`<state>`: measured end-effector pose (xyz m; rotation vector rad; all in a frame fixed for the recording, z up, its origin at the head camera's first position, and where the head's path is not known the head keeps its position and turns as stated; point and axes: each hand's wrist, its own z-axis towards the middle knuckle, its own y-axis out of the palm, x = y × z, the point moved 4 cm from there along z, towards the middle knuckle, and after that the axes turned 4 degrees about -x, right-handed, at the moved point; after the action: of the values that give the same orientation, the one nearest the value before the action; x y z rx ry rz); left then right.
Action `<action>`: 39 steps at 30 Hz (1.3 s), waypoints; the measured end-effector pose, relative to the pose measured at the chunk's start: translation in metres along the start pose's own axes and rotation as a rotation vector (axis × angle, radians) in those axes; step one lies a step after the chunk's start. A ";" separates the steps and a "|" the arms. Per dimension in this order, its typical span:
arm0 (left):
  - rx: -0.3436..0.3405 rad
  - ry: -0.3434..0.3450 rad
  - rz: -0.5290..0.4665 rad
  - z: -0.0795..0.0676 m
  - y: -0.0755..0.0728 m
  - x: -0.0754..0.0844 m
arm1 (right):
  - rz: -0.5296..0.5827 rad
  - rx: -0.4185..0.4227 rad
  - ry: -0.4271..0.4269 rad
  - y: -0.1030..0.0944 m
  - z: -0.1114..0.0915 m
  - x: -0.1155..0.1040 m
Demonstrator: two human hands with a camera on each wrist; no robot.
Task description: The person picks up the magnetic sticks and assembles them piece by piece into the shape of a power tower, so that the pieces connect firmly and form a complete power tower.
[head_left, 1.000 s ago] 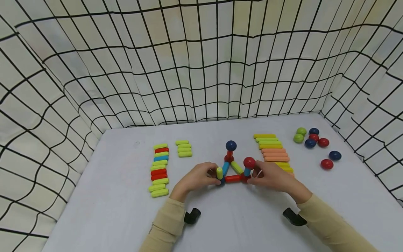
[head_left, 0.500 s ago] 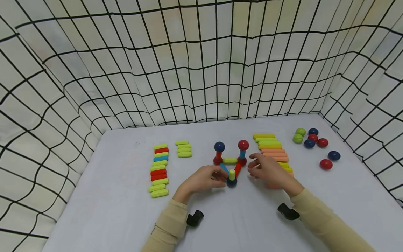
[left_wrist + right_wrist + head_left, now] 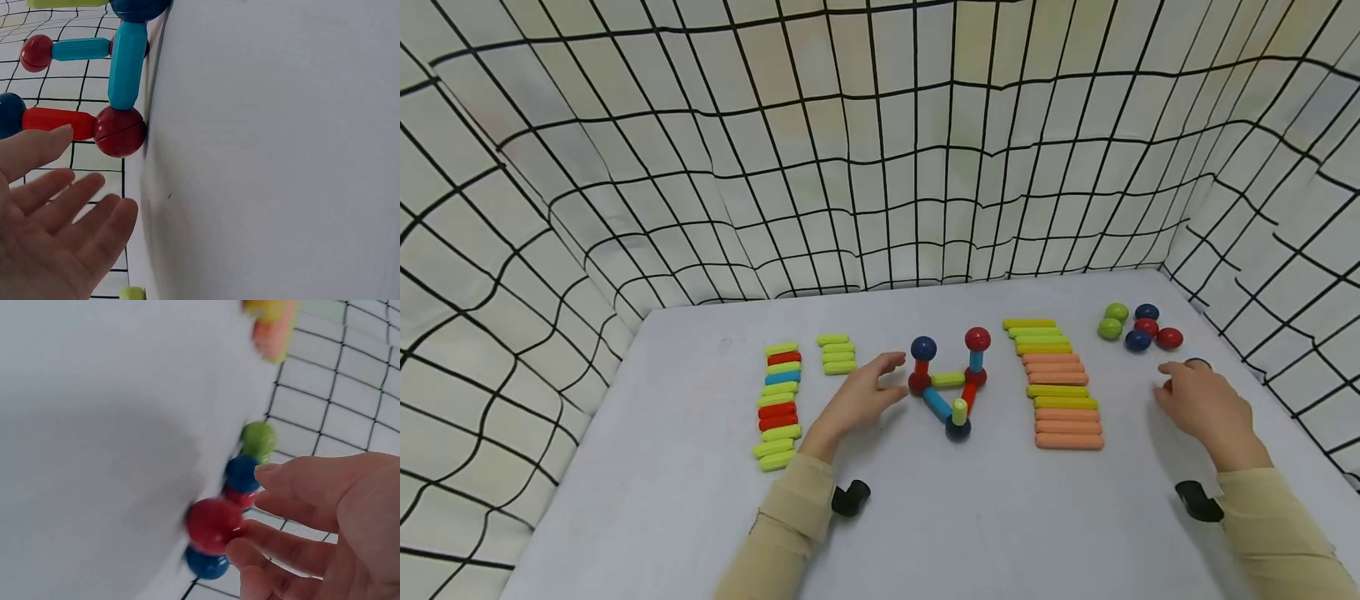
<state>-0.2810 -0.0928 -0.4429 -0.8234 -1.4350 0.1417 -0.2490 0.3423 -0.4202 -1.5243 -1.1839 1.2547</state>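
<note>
A magnetic stick-and-ball triangle stands mid-table. Its front corner is a dark blue ball (image 3: 958,428) with a light green stick (image 3: 959,411) upright on it. Both rear corners are red balls bearing upright sticks, topped by a blue ball (image 3: 923,348) and a red ball (image 3: 977,339). My left hand (image 3: 863,398) is beside the left rear corner, fingers spread and holding nothing; the left wrist view shows a gap to the red corner ball (image 3: 120,132). My right hand (image 3: 1206,414) reaches over the loose balls at right, fingers loosely bent beside a red ball (image 3: 214,526), which it hides in the head view.
Light green, red and blue sticks (image 3: 778,410) lie in a column at left, with a small light green group (image 3: 838,355) beside them. Longer yellow and orange sticks (image 3: 1063,392) lie right of the triangle. Several balls (image 3: 1138,340) sit back right. Black netting (image 3: 880,167) surrounds the table.
The triangle has turned so one corner faces forward, and both hands have let go of it. My left hand has moved back and left; my right hand has swung right to the loose balls.
</note>
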 end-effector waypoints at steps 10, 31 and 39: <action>-0.088 0.036 -0.024 0.002 0.008 0.001 | 0.050 0.014 -0.011 0.008 0.002 0.010; -0.128 0.061 0.063 0.006 0.022 0.009 | 0.707 -0.129 -0.585 0.016 -0.043 -0.183; -0.135 0.053 0.102 -0.001 0.012 0.012 | 0.674 -0.135 -0.596 0.026 -0.040 -0.184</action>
<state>-0.2736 -0.0780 -0.4403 -1.0045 -1.3645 0.1006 -0.2172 0.1559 -0.3977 -1.7863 -1.1568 2.2302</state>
